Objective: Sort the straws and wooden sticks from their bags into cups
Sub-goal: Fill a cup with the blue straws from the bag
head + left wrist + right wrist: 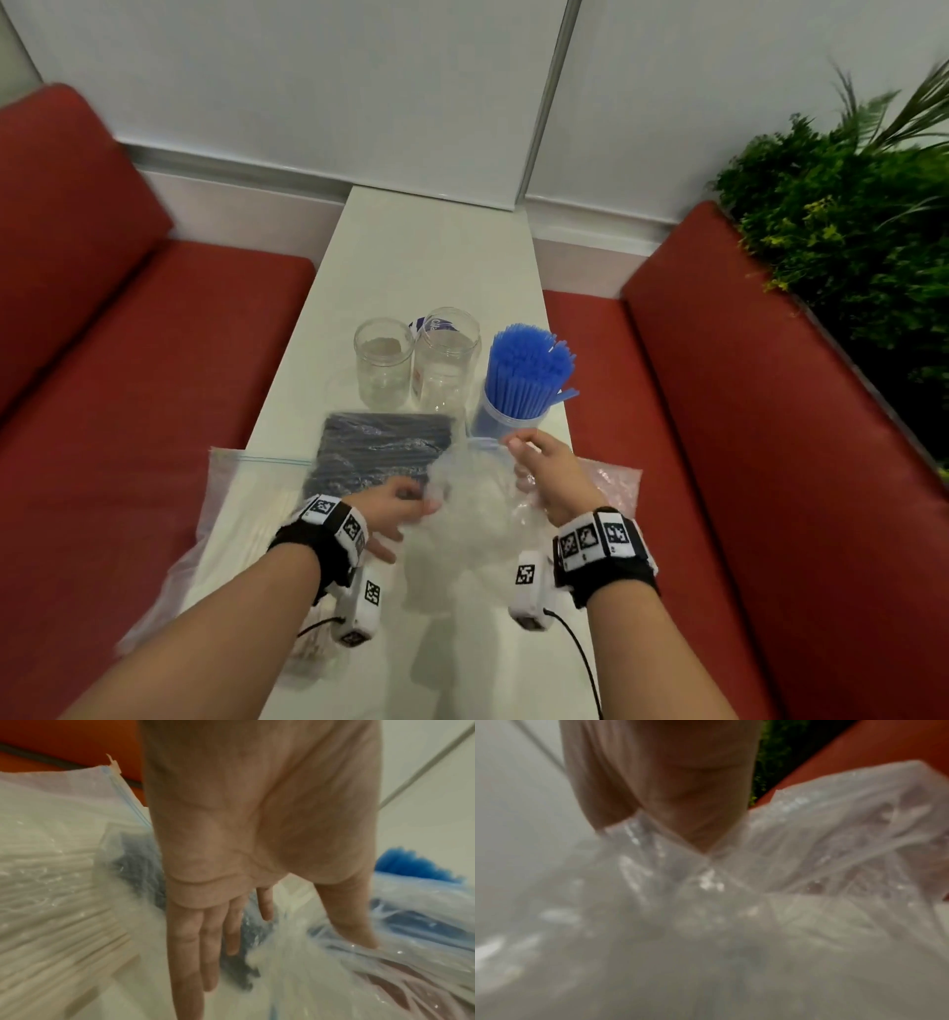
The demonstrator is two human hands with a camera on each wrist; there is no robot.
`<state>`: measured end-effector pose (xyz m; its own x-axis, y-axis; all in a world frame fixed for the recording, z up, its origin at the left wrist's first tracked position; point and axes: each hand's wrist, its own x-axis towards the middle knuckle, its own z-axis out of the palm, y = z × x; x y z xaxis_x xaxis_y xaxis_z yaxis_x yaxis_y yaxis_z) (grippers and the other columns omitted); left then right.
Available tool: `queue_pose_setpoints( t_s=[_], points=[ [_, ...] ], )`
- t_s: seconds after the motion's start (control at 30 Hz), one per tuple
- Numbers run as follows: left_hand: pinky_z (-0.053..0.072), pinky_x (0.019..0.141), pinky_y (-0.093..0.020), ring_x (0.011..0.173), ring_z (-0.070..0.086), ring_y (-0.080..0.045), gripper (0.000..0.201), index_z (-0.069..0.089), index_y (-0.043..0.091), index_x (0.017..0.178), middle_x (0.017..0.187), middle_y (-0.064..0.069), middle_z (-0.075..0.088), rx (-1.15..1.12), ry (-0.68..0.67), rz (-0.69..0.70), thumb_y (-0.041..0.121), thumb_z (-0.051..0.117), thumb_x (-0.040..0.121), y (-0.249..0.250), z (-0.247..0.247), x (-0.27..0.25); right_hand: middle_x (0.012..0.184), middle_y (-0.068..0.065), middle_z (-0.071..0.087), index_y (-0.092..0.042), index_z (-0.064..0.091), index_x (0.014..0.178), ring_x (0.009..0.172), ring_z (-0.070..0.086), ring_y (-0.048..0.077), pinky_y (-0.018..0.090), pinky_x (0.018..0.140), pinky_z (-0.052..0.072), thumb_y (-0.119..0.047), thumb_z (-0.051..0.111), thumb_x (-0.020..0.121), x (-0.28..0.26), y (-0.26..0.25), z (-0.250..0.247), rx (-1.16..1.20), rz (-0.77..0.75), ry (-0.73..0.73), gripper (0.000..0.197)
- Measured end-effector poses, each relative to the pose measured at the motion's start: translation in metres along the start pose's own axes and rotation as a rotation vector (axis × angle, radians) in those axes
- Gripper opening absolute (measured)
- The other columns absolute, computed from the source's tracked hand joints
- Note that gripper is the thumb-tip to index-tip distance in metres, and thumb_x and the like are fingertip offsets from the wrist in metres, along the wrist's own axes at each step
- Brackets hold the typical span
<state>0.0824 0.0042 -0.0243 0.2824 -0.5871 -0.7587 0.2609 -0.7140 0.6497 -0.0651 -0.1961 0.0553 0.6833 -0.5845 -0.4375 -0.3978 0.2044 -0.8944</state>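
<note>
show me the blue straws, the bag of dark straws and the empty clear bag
blue straws (524,367), head view, middle of the upright bundle
bag of dark straws (380,444), head view, centre of the bag
empty clear bag (475,506), head view, crumpled middle

Both hands on a crumpled clear plastic bag (475,509) above the white desk (431,246): left hand (398,506) pinching its left side, right hand (547,470) gripping its top edge. Behind: blue straws (529,367) upright in a cup (506,419), two empty glass jars (384,362), a bag of dark straws (380,449).
</note>
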Motion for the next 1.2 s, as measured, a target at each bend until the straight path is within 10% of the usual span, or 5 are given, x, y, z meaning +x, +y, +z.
queue_pose_setpoints(
  t_s=[0.3,0.57,0.93,1.07,1.2],
  points=[
    [0.048,0.097,-0.053,0.127,0.052,-0.041,0.059,0.049,0.005,0.14,0.139,-0.025,0.052,-0.771,-0.391,0.347,0.04,0.063,0.094,0.061,-0.012,-0.045,0.13,0.023,0.067,-0.005,0.066,0.129,0.115,0.065,0.039,0.054,0.106,0.05,-0.023,0.061,0.103,-0.028,-0.023,0.036,0.488,0.016,-0.202,0.031],
    [0.042,0.069,-0.036,0.079,0.058,-0.032,0.035,0.061,0.027,0.098,0.106,-0.008,0.052,0.522,0.989,0.32,0.0,0.043,0.086,0.084,-0.067,-0.07,0.065,-0.003,0.049,-0.015,0.068,0.1,0.046,0.04,0.008,0.021,0.043,0.036,0.019,0.051,0.086,-0.037,-0.018,0.005,0.157,-0.121,0.085,0.04],
    [0.049,0.099,-0.034,0.129,0.051,-0.008,0.075,0.037,0.075,0.119,0.139,0.026,0.051,0.279,-0.513,0.432,0.033,0.083,0.078,0.13,0.005,-0.106,0.075,0.009,0.057,-0.012,0.055,0.083,0.065,0.06,0.024,0.028,0.052,0.047,-0.009,0.041,0.099,-0.033,-0.077,0.053,0.194,-0.134,0.137,0.021],
    [0.024,0.118,-0.046,0.148,0.015,-0.021,0.089,0.03,0.054,0.141,0.155,0.014,0.028,0.978,0.024,0.466,0.078,0.066,0.064,0.145,0.026,-0.108,0.104,0.014,0.062,-0.015,0.043,0.121,0.076,0.066,0.022,0.029,0.052,0.053,-0.014,0.043,0.104,-0.035,-0.079,0.052,0.178,-0.108,0.128,0.017],
    [0.06,0.072,-0.04,0.088,0.069,-0.019,0.038,0.06,0.024,0.115,0.109,-0.003,0.069,0.573,0.32,0.601,0.028,0.074,0.079,0.142,0.017,-0.102,0.077,0.006,0.054,-0.017,0.048,0.116,0.044,0.046,0.008,0.023,0.041,0.039,-0.007,0.055,0.1,-0.033,-0.088,0.022,0.32,-0.257,0.071,0.02]
  ],
)
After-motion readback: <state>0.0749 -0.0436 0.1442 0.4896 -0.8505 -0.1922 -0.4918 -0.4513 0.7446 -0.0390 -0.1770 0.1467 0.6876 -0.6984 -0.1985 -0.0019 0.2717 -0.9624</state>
